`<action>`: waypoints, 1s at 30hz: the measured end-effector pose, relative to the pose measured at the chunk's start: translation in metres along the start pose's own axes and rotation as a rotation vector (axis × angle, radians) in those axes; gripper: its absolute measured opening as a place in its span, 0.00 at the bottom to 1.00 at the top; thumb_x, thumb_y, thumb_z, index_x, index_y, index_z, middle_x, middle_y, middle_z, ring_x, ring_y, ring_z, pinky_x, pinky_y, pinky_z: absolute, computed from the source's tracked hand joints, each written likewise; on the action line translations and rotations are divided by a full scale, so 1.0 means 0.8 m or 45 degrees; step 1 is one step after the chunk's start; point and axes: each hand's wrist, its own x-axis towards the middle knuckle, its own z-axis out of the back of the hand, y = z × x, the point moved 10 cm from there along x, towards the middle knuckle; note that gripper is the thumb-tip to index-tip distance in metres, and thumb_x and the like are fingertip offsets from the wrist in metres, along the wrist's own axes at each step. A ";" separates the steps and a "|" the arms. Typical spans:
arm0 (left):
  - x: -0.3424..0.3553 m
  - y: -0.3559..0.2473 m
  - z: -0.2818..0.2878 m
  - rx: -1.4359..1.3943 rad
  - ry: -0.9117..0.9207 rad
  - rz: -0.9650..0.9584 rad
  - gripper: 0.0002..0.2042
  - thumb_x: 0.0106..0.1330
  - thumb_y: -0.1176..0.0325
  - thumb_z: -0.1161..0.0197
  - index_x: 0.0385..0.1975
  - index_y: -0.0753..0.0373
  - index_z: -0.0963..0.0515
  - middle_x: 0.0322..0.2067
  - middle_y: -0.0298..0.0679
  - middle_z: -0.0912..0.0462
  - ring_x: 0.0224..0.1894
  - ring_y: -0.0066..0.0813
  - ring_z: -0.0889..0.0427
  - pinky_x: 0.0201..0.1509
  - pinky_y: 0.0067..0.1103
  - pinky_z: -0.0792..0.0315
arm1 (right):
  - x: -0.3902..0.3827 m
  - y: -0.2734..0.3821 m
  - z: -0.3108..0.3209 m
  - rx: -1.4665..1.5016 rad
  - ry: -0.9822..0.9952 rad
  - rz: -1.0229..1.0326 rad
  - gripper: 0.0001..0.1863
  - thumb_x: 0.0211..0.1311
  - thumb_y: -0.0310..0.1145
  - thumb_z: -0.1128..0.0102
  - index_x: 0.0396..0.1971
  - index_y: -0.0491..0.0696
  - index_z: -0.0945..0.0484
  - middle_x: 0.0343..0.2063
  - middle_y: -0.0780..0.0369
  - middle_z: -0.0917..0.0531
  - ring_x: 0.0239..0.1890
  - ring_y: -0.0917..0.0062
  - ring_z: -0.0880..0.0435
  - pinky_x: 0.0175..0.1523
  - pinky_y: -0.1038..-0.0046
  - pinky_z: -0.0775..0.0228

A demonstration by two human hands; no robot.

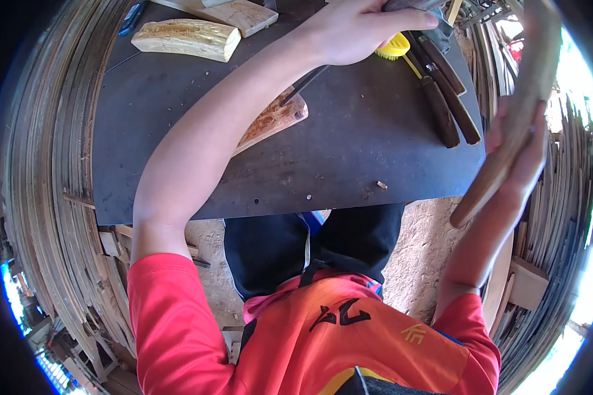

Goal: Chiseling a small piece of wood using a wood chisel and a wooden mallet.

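Over at the table's (375,168) right edge, there's a long, slightly curved piece of wood (537,66) up in the right hand (531,151), steeply tilted, its lower end angled back toward the wearer. Right grip is wrapped around it a bit below the middle of what shows, with fingers on one side and the rest of the hand on the other.

Looks like solid timber, so I'd guess medium weight and properly stiff. Surface seems dry rather than slick, maybe splintery, so I wouldn't slide a bare palm along it. Holding near the middle seems best for balance; grab one end and it'll probably want to swing. Not fragile imo, though the narrow lower end might chip if knocked.

Left hand (346,29) is at the far side, thumb along a grey thing (410,4) it's holding; the top of the view cuts that off, so no clue what it is. Yellow brush (395,46) and dark-handled tools (439,112) sit near it.
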 end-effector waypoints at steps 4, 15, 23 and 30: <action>-0.001 0.007 0.005 0.004 -0.020 0.052 0.09 0.78 0.61 0.41 0.39 0.60 0.27 0.24 0.24 0.36 0.24 0.12 0.39 0.27 0.18 0.44 | -0.003 0.038 0.008 -0.558 -0.366 -0.016 0.29 0.72 0.57 0.45 0.45 0.41 0.20 0.24 0.62 0.20 0.15 0.84 0.28 0.20 0.78 0.38; 0.002 -0.007 0.005 0.000 -0.054 -0.016 0.09 0.78 0.62 0.41 0.42 0.60 0.26 0.23 0.22 0.36 0.23 0.11 0.39 0.25 0.16 0.46 | 0.024 0.067 -0.017 -1.321 0.334 -0.042 0.33 0.74 0.58 0.46 0.63 0.43 0.24 0.36 0.62 0.17 0.26 0.85 0.21 0.28 0.83 0.31; -0.012 -0.008 0.009 0.104 -0.035 0.015 0.08 0.77 0.63 0.41 0.43 0.60 0.26 0.24 0.23 0.35 0.24 0.12 0.39 0.26 0.17 0.45 | 0.026 0.037 -0.014 -0.987 0.309 -0.172 0.30 0.77 0.53 0.50 0.63 0.44 0.26 0.35 0.59 0.17 0.23 0.83 0.21 0.28 0.79 0.29; -0.004 0.008 0.007 -0.044 -0.016 0.078 0.09 0.76 0.62 0.38 0.41 0.60 0.25 0.23 0.23 0.34 0.22 0.12 0.38 0.24 0.17 0.46 | 0.033 0.045 0.009 -0.947 0.231 0.075 0.25 0.77 0.54 0.51 0.46 0.46 0.20 0.23 0.65 0.23 0.13 0.85 0.33 0.21 0.80 0.40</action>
